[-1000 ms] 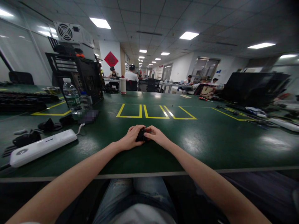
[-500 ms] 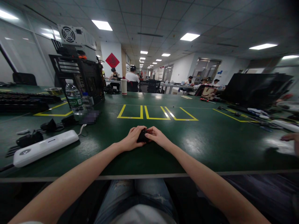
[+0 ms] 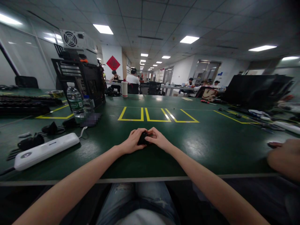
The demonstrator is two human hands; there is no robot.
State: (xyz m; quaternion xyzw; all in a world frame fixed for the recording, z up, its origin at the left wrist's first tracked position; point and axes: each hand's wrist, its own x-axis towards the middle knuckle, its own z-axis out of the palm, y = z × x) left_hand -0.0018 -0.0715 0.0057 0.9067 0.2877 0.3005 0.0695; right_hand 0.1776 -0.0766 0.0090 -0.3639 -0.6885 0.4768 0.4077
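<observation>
Between my two hands is a small black rounded object (image 3: 142, 138), low over the green tabletop or resting on it; I cannot tell which. My left hand (image 3: 133, 141) is closed around its left side, with the thumb below and the fingers over the top. From the right, my right hand (image 3: 157, 139) grips it with thumb and bent fingers. Most of the object is covered by my fingers, so its exact kind does not show. Beyond both hands, yellow tape outlines (image 3: 157, 121) mark the green table (image 3: 112, 131).
At left lie a white power strip (image 3: 49, 150) and black items. Behind them stand a water bottle (image 3: 75, 101) and an open computer case (image 3: 82, 78). A white cup (image 3: 124, 89) is farther back. At right are a monitor (image 3: 255, 90), tools and another person's arm (image 3: 284, 157).
My hands stay together on the black object, with only slight finger movement. The other person's hand and arm at the right have come further into view. The camera has tilted slightly.
</observation>
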